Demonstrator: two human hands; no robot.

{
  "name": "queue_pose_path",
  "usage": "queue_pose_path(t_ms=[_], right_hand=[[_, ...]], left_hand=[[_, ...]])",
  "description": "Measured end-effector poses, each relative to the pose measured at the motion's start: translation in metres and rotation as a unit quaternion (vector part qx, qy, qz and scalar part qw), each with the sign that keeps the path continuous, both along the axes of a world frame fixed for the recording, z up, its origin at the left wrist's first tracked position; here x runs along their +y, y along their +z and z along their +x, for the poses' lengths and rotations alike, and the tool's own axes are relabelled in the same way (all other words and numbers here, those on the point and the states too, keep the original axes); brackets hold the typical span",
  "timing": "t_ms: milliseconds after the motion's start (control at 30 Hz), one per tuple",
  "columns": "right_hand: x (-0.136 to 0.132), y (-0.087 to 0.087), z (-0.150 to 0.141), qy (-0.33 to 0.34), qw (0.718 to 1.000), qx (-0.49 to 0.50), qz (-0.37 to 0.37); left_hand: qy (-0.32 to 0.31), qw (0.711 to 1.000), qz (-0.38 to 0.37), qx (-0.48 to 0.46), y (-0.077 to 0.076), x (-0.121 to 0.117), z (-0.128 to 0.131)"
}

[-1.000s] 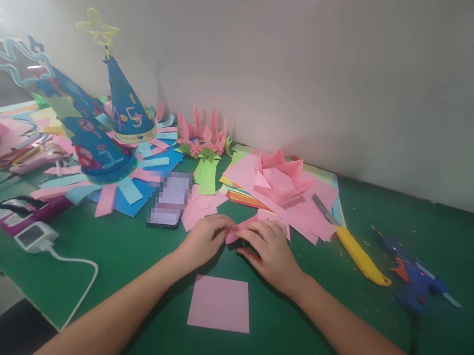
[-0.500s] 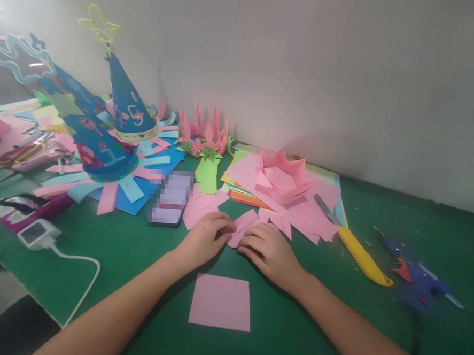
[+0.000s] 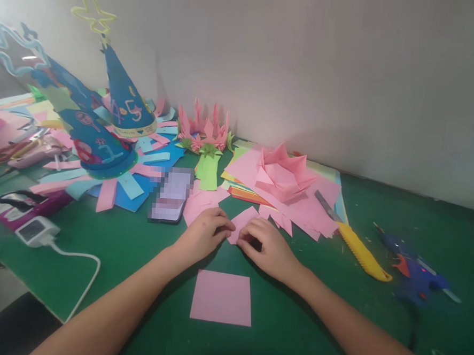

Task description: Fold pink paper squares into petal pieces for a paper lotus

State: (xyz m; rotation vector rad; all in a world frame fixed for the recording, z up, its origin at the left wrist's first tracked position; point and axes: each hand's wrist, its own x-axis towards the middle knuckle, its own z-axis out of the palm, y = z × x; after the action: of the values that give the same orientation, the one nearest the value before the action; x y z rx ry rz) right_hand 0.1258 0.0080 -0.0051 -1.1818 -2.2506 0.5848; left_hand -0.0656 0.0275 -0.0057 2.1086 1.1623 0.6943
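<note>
Both forearms slant inward over the tabletop (image 3: 144,257), wrists low. The right hand (image 3: 268,246) has a narrow grip on a small pink paper (image 3: 244,219) before the far-edge paper pile (image 3: 237,169); the left hand (image 3: 203,231) curls narrowly at its side, whether pinching I cannot tell. A pink square (image 3: 221,298) lies nearer the near edge. Beyond the paper, a folded flower (image 3: 283,175) blocks the way to the far edge; a yellow-handled tool (image 3: 363,252) lies rightward.

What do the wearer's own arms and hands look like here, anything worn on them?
Both the left hand and the right hand are bare: no gloves, and no rings that I can make out. The left forearm and right forearm show no sleeves, watch or bracelet.
</note>
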Motion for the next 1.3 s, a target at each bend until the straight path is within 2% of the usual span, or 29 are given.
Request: queue_pose_path(t_ms=[367, 1300], right_hand=[[0.0015, -0.0049, -0.0055, -0.053, 0.998, -0.020, -0.005], [0.0023, -0.0066, -0.0068, -0.055, 0.998, -0.016, -0.008]], left_hand=[[-0.017, 1.000, -0.020, 0.006, 0.0035, 0.0012, -0.0003], [0.005, 0.999, -0.047, -0.002, -0.0005, -0.0016, 0.0011]])
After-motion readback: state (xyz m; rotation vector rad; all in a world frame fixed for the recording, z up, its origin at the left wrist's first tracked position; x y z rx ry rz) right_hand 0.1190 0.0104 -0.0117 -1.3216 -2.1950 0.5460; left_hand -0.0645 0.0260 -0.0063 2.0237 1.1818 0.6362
